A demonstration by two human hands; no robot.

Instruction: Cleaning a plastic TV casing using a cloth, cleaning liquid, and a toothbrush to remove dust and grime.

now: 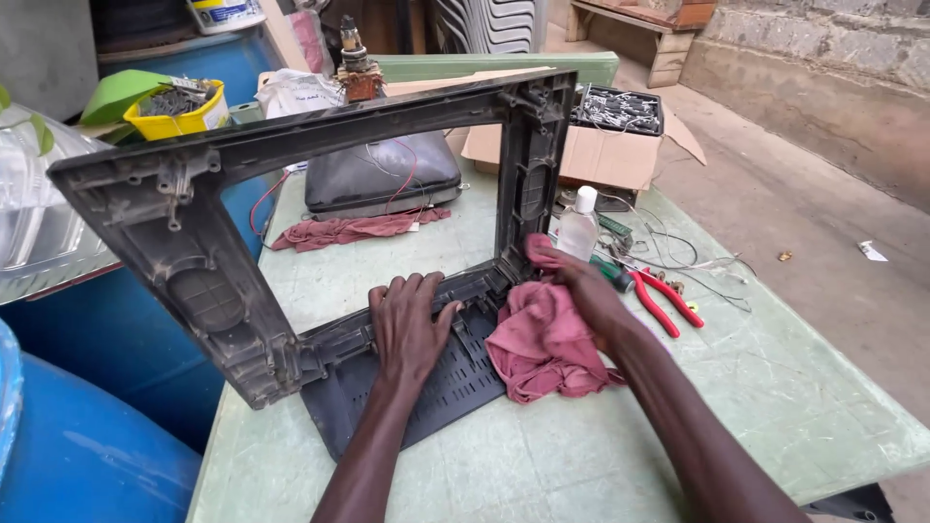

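A dark grey plastic television front frame stands tilted up on a pale green table. My left hand lies flat, fingers spread, on the frame's lower bar and vented base. My right hand grips a pink-red cloth and presses it against the frame's lower right corner.
Behind the frame lies a picture tube on another red cloth. A clear bottle, red-handled pliers, loose wires and a cardboard box of parts sit to the right. Blue barrels stand to the left.
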